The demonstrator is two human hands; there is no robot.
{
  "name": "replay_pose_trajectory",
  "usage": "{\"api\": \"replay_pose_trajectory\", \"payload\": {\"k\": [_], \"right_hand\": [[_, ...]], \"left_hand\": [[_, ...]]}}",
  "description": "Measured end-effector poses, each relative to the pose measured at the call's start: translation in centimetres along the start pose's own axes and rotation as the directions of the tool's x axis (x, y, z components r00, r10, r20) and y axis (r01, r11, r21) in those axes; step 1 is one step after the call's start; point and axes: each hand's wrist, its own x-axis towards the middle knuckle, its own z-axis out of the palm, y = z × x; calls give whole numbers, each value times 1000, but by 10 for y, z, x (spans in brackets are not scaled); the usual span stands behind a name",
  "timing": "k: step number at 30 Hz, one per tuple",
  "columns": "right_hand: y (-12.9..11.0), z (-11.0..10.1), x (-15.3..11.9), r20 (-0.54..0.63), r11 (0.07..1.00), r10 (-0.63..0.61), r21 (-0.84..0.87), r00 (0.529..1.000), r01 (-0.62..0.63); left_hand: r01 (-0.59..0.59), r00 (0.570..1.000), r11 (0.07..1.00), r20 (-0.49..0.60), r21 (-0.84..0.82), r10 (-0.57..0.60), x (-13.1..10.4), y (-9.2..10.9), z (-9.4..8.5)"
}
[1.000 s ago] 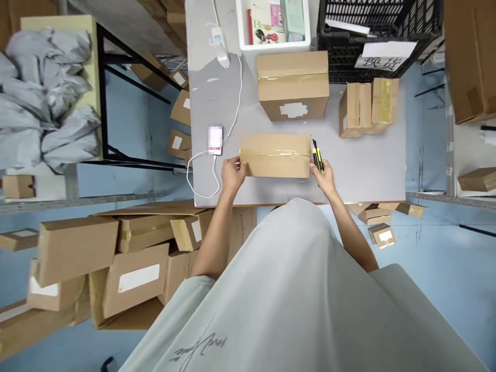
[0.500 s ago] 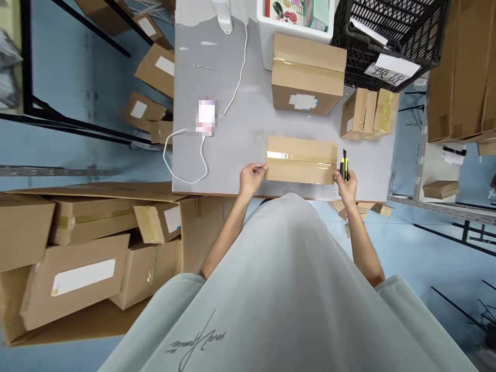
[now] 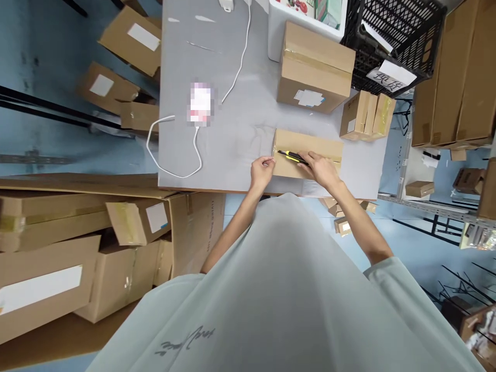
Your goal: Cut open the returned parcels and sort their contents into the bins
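A long, low cardboard box [image 3: 306, 139] lies near the front edge of the table, clear tape along its top. My right hand [image 3: 320, 168] is closed round a black-and-yellow utility knife [image 3: 292, 156]. The knife lies across the box top, its blade pointing left toward the box's left end. At that left end is my left hand [image 3: 263, 171], its fingers curled and pinched against the box's edge. The thumb side of the left hand touches the box near its front left corner.
Behind stand a larger taped box [image 3: 315, 72], a white foam container [image 3: 275, 39] and a black plastic crate [image 3: 418, 46]. Small boxes [image 3: 360, 121] sit at the right. A white cable [image 3: 199, 157] runs over the grey table [image 3: 225, 139]. Several cartons [image 3: 127, 268] fill a big box at the left.
My right hand has swung from the box's right end onto its top, bringing the knife from upright to pointing left. My left hand stays at the left end. The view has shifted slightly.
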Motion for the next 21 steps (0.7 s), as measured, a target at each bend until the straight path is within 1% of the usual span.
{"api": "replay_pose_trajectory", "payload": {"k": [3, 8, 13, 17, 21], "right_hand": [[-11, -14, 8, 92, 990, -16, -141, 996, 29], [-19, -21, 15, 124, 966, -23, -253, 992, 54], [-21, -26, 18, 119, 951, -22, -304, 993, 57], [-21, -31, 18, 114, 956, -13, -290, 993, 45], [-19, -34, 17, 120, 953, -30, -296, 992, 65]], "left_hand": [[12, 999, 998, 41, -56, -10, 0, -4, 1], [37, 995, 987, 95, -154, -22, 2, -10, 3], [75, 991, 977, 122, -199, -51, 5, -12, 3], [74, 989, 975, 141, -211, -45, 6, -12, 3], [68, 991, 972, 131, -227, -39, 6, -13, 4]]}}
